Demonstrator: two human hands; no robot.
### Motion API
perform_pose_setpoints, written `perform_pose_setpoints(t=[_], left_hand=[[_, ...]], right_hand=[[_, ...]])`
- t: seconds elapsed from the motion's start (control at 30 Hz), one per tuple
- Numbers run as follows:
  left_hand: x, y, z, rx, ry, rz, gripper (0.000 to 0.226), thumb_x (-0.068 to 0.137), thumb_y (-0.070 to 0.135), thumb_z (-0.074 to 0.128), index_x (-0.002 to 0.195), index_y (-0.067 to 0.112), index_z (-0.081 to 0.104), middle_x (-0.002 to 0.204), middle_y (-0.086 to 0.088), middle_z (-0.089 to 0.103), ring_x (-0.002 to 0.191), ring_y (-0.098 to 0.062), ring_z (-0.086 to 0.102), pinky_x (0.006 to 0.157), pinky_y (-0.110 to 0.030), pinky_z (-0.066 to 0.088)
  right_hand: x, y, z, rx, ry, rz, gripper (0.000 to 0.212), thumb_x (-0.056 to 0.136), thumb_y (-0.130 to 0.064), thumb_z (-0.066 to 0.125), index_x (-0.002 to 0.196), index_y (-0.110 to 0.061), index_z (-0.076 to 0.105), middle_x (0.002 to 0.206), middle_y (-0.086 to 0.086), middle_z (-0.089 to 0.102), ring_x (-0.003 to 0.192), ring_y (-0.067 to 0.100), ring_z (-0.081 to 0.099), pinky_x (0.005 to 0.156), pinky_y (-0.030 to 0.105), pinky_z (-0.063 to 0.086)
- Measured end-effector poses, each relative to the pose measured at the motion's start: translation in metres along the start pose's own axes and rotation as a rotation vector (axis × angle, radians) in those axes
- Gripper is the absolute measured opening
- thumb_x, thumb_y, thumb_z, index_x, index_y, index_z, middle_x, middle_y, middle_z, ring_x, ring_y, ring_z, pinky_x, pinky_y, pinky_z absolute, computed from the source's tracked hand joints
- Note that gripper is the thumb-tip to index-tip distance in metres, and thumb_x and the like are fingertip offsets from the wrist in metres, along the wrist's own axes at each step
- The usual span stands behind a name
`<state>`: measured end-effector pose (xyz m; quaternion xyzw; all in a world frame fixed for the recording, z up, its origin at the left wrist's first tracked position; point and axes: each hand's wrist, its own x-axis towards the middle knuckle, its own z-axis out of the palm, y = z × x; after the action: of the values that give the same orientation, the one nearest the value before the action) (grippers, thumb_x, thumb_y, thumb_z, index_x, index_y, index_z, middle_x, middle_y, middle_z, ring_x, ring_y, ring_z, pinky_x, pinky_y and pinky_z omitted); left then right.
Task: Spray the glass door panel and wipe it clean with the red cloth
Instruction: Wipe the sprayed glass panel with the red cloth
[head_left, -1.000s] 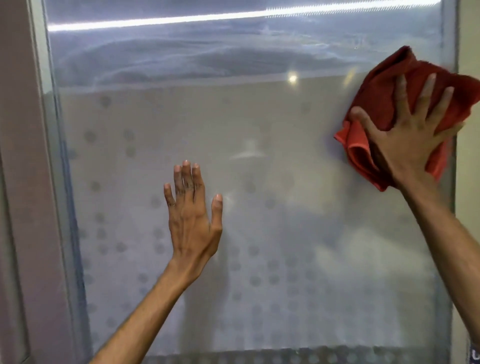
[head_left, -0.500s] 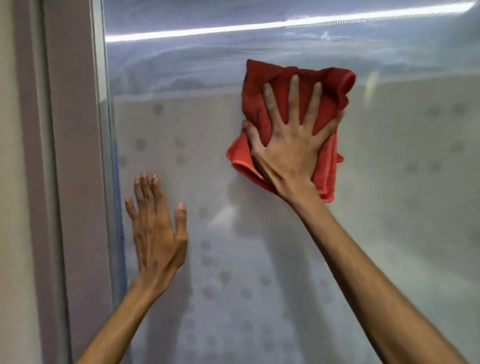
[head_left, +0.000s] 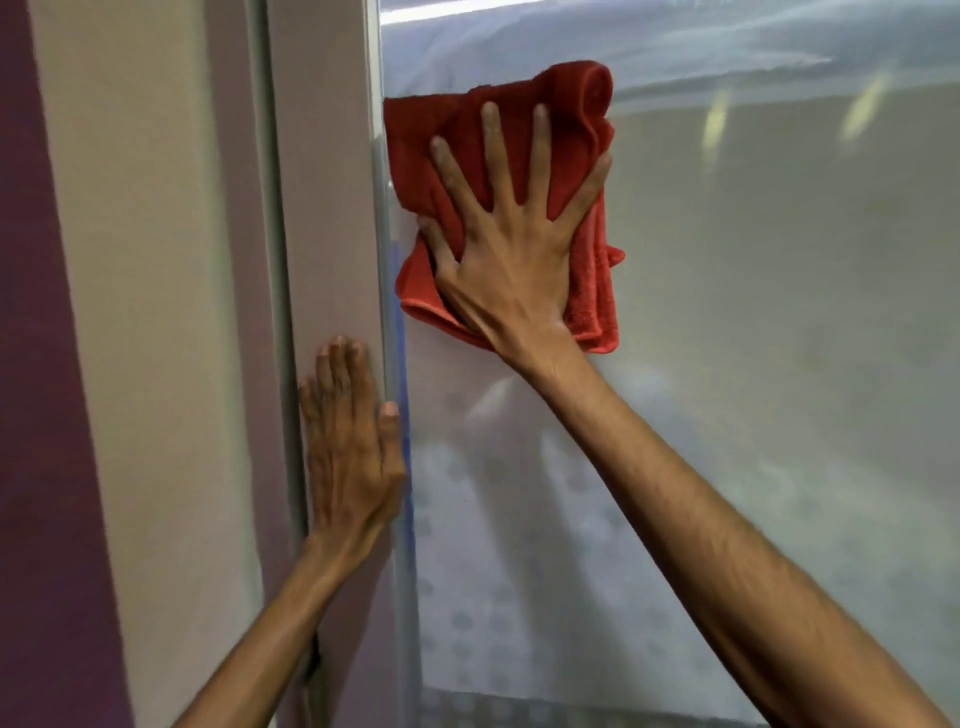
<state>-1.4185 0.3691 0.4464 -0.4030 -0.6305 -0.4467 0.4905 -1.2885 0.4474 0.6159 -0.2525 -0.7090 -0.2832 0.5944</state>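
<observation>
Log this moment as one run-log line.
phase: wipe | right hand: pressing red cloth flat on glass door panel, by its frame-side edge | left hand: flat on door frame

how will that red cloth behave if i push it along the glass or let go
Probably floppy: the red cloth bunches in soft folds under the right hand. Likely light: that flat, spread hand alone pins it to the glass door panel. Released, it would probably slump and fall, not stay put.
</observation>
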Motion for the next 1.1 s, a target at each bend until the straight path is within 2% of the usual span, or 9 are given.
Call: perform_pose_setpoints(t=[0.13, 0.33, 0.43, 0.53, 0.7, 0.77, 0.9, 1.0, 1.1], left_hand=[[-0.008, -0.009, 0.002, -0.022, 0.025, 0.028, 0.056, 0.103, 0.026, 0.024, 0.155, 0.005, 0.019, 0.163, -0.015, 0.014, 0.153, -0.026, 0.005, 0.125, -0.038, -0.005], [-0.035, -0.022, 0.006, -0.033, 0.034, 0.073, 0.056, 0.104, 0.02, 0.026, 0.156, 0.017, 0.008, 0.163, -0.015, 0.016, 0.153, -0.021, 0.001, 0.125, -0.045, 0.0], [-0.052, -0.029, 0.006, -0.054, 0.03, 0.089, 0.053, 0.105, 0.018, 0.028, 0.155, 0.012, 0.014, 0.161, -0.019, 0.021, 0.153, -0.025, 0.006, 0.125, -0.049, 0.006], [-0.074, -0.036, 0.005, -0.042, -0.003, 0.078, 0.05, 0.107, 0.024, 0.024, 0.154, 0.007, 0.02, 0.162, -0.014, 0.017, 0.154, -0.024, 0.007, 0.125, -0.049, 0.008], [-0.088, -0.034, 0.004, -0.01, -0.023, 0.043, 0.051, 0.105, 0.022, 0.027, 0.153, 0.003, 0.019, 0.161, -0.013, 0.017, 0.153, -0.02, 0.005, 0.125, -0.047, 0.007], [-0.087, -0.029, 0.002, -0.035, -0.02, 0.037, 0.052, 0.103, 0.017, 0.031, 0.152, 0.002, 0.021, 0.16, -0.014, 0.019, 0.153, -0.02, 0.004, 0.125, -0.048, 0.006], [-0.078, -0.013, -0.001, -0.089, 0.024, 0.105, 0.052, 0.101, 0.014, 0.042, 0.148, -0.002, 0.028, 0.156, -0.016, 0.025, 0.15, -0.025, 0.011, 0.121, -0.055, 0.012], [-0.069, -0.004, -0.003, -0.1, 0.037, 0.09, 0.05, 0.098, 0.008, 0.046, 0.146, -0.003, 0.035, 0.155, -0.02, 0.031, 0.151, -0.025, 0.01, 0.122, -0.052, 0.01], [-0.069, 0.001, -0.005, -0.085, 0.03, 0.088, 0.049, 0.102, 0.011, 0.04, 0.149, -0.002, 0.033, 0.158, -0.018, 0.029, 0.154, -0.021, 0.003, 0.124, -0.047, 0.007]], right_hand=[[-0.011, -0.013, 0.006, -0.01, 0.01, -0.006, 0.061, 0.099, -0.061, 0.023, 0.156, -0.042, 0.021, 0.168, 0.004, 0.014, 0.154, 0.04, 0.007, 0.112, 0.077, -0.002], [-0.073, -0.032, 0.02, 0.017, 0.058, -0.016, 0.059, 0.098, -0.06, 0.035, 0.154, -0.041, 0.03, 0.166, 0.003, 0.024, 0.153, 0.038, 0.016, 0.112, 0.076, 0.006], [-0.118, -0.039, 0.027, 0.027, 0.051, -0.011, 0.063, 0.095, -0.058, 0.043, 0.154, -0.041, 0.031, 0.165, 0.003, 0.024, 0.153, 0.037, 0.016, 0.112, 0.077, 0.006], [-0.157, -0.041, 0.031, 0.025, 0.033, -0.018, 0.065, 0.094, -0.057, 0.047, 0.154, -0.041, 0.03, 0.166, 0.002, 0.024, 0.154, 0.034, 0.012, 0.113, 0.076, 0.006], [-0.2, -0.038, 0.032, 0.003, -0.024, -0.042, 0.061, 0.097, -0.057, 0.038, 0.155, -0.04, 0.029, 0.166, 0.002, 0.022, 0.155, 0.031, 0.005, 0.114, 0.076, 0.005], [-0.202, -0.035, 0.031, 0.005, -0.037, -0.06, 0.058, 0.099, -0.058, 0.032, 0.154, -0.04, 0.031, 0.166, 0.002, 0.024, 0.155, 0.03, 0.005, 0.114, 0.076, 0.004], [-0.193, -0.028, 0.025, 0.049, -0.036, -0.082, 0.062, 0.093, -0.053, 0.05, 0.153, -0.041, 0.035, 0.165, 0.001, 0.027, 0.155, 0.028, 0.011, 0.114, 0.075, 0.005], [-0.183, -0.01, 0.02, 0.054, -0.036, -0.123, 0.066, 0.09, -0.048, 0.055, 0.152, -0.041, 0.035, 0.165, -0.002, 0.027, 0.155, 0.026, 0.015, 0.116, 0.073, 0.002], [-0.174, 0.015, 0.011, 0.035, -0.017, -0.115, 0.066, 0.09, -0.045, 0.056, 0.152, -0.04, 0.036, 0.164, -0.002, 0.028, 0.155, 0.024, 0.017, 0.117, 0.072, 0.003]])
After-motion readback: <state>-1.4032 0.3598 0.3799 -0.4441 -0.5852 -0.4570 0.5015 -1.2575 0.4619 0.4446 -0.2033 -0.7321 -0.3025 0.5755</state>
